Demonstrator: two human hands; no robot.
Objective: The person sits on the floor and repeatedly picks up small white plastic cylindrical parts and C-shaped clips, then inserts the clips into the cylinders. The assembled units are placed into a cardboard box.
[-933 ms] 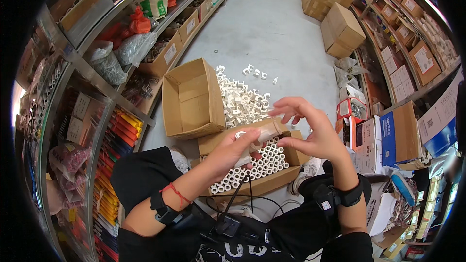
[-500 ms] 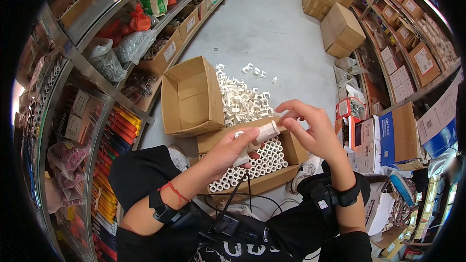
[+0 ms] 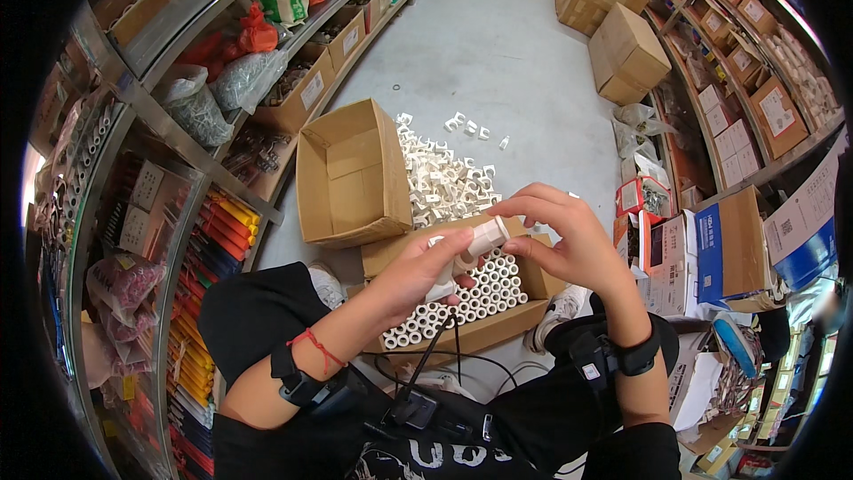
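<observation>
My left hand (image 3: pixel 416 277) is wrapped round a white plastic pipe fitting (image 3: pixel 484 238), its thumb lying on top. More white plastic shows beside and below those fingers; I cannot tell whether it is the same piece. The thumb and forefinger of my right hand (image 3: pixel 566 236) bracket the fitting's far end in a pinch, the other fingers curved above. Directly below is an open cardboard box (image 3: pixel 480 338) holding rows of upright white fittings (image 3: pixel 480 296) with round openings. Past it, a heap of white U-shaped pipe clips (image 3: pixel 449 182) lies on the floor.
An open cardboard box (image 3: pixel 351 173) stands left of the heap. Metal shelves (image 3: pixel 200 160) line the left, with bags and coloured tubes. Closed cartons (image 3: pixel 629 52) stand far right; open boxes (image 3: pixel 737 253) sit nearer. Black cables (image 3: pixel 458 356) hang before me.
My right hand has moved slightly left, bringing its thumb and forefinger closer round the fitting's end. My left hand stays nearly still, holding the fitting.
</observation>
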